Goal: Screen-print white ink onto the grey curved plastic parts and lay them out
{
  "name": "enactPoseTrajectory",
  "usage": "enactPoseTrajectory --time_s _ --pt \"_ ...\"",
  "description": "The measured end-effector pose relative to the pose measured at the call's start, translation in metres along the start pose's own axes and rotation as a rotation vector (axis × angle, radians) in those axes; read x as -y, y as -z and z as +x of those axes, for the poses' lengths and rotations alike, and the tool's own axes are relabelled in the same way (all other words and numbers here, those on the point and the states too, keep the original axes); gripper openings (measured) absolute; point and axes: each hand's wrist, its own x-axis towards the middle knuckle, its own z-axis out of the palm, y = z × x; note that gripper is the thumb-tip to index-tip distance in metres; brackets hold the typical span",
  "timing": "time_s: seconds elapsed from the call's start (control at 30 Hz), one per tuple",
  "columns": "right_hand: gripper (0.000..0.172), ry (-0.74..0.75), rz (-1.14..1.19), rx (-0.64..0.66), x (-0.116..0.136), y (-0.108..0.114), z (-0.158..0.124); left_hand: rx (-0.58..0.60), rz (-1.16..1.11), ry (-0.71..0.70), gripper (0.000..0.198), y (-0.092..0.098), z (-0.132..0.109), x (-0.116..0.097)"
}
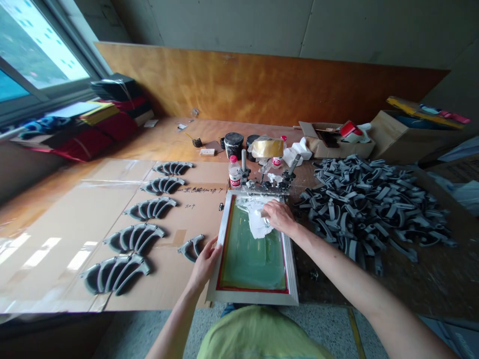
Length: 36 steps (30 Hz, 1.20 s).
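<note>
A screen-printing frame (258, 297) with a green mesh (249, 264) lies in front of me, its far end at a metal hinge clamp (264, 187). My left hand (206, 260) grips the frame's left rail, fingers along the edge. On the far part of the mesh, my right hand (280, 216) is closed on a crumpled white wipe (259, 225), pressed to the surface; whether it is paper or cloth I cannot tell. Just left of my left hand are a couple of curved grey plastic parts (191, 248) on the cardboard.
Several rows of curved grey parts (116, 274) sit on a cardboard sheet (71, 199) at left. A large heap of similar parts (366, 209) covers the right side. Behind the clamp stand a red-capped bottle (234, 174), a black tub (234, 144) and a tape roll (267, 148).
</note>
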Motion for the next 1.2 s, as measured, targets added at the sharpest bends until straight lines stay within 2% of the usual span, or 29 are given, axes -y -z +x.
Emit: enactPoseTrajectory --time_s 0.13,0.23,0.33,0.43,0.5,0.57,0.67,0.73,0.83,0.9,0.97,1.07,1.13,1.2 --pt "0.023 0.233 0.035 0.017 0.001 0.002 -0.032 -0.009 0.007 0.005 0.082 -0.001 -0.002 -0.003" --pt "0.023 0.327 0.069 0.062 -0.007 0.013 -0.04 -0.022 0.016 -0.008 0.081 -0.001 -0.001 -0.003" --pt "0.018 0.302 0.126 0.07 -0.012 0.017 -0.03 -0.025 0.01 -0.01 0.081 -0.001 0.0 -0.001" --pt "0.019 0.201 0.138 -0.062 -0.004 0.005 -0.024 -0.018 0.001 -0.023 0.082 0.0 0.001 0.0" --pt "0.026 0.213 0.127 -0.125 0.003 -0.007 -0.033 -0.022 -0.002 -0.023 0.081 0.0 0.001 -0.001" --pt "0.033 0.277 0.134 -0.13 0.007 -0.015 -0.049 -0.024 -0.009 -0.016 0.08 0.0 0.0 -0.002" --pt "0.036 0.307 0.164 -0.08 0.003 -0.007 -0.058 -0.019 -0.035 -0.005 0.076 0.0 -0.002 -0.006" --pt "0.037 0.235 0.198 -0.055 -0.004 0.006 -0.043 -0.01 -0.066 0.01 0.075 0.0 -0.005 -0.011" --pt "0.05 0.062 0.219 -0.037 -0.012 0.023 0.002 0.005 -0.108 0.027 0.077 0.003 -0.015 -0.03" --pt "0.061 -0.012 0.166 0.005 -0.016 0.031 0.032 0.025 -0.13 0.023 0.081 0.007 -0.024 -0.05" --pt "0.07 -0.049 0.092 0.004 -0.023 0.04 0.05 0.032 -0.123 -0.002 0.081 0.013 -0.034 -0.073" --pt "0.069 -0.112 0.05 -0.19 -0.043 0.056 0.048 -0.041 -0.05 -0.096 0.066 0.022 -0.039 -0.106" --pt "0.055 -0.227 0.078 -0.373 -0.063 0.061 0.031 -0.08 -0.099 -0.211 0.062 0.023 -0.033 -0.127" --pt "0.037 -0.388 0.13 -0.451 -0.079 0.053 0.008 -0.087 -0.251 -0.365 0.061 0.019 -0.023 -0.149"
